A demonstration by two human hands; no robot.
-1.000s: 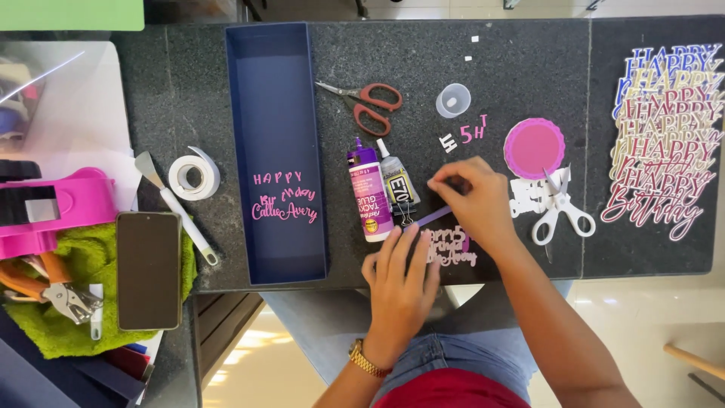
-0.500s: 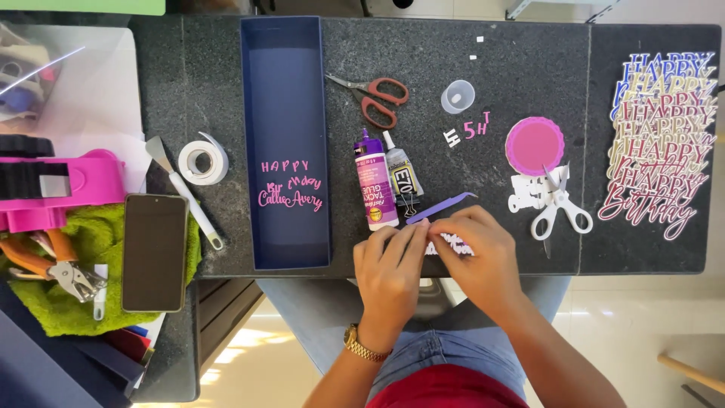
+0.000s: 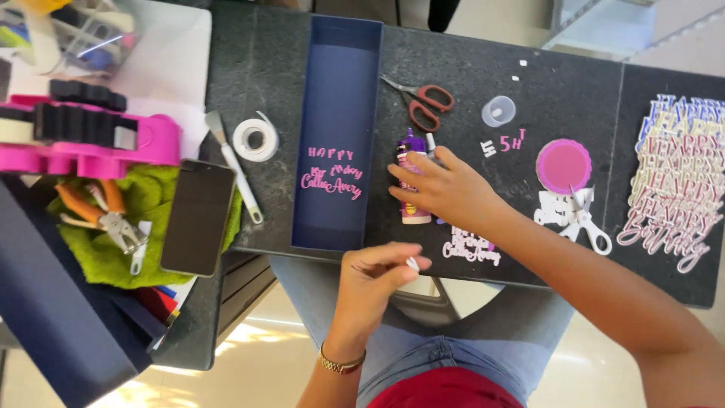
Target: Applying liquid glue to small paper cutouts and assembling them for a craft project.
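My right hand reaches across the dark table and closes its fingers around a purple glue bottle, which stands beside a second, smaller bottle. My left hand hovers off the table's near edge, above my lap. It pinches a small white scrap between thumb and fingertips. A pink and white lettering cutout lies on the table just below my right wrist. Left of the bottles sits a long navy box with pink cutout lettering stuck inside it.
Red scissors, a clear cap, a pink paper disc and white scissors lie to the right. Stacked paper lettering fills the far right. A tape roll, phone and pink dispenser lie left.
Both hands were together on a purple strip at the table's edge. Since then my right hand has moved up to the glue bottle, and my left has dropped off the edge with a white scrap.
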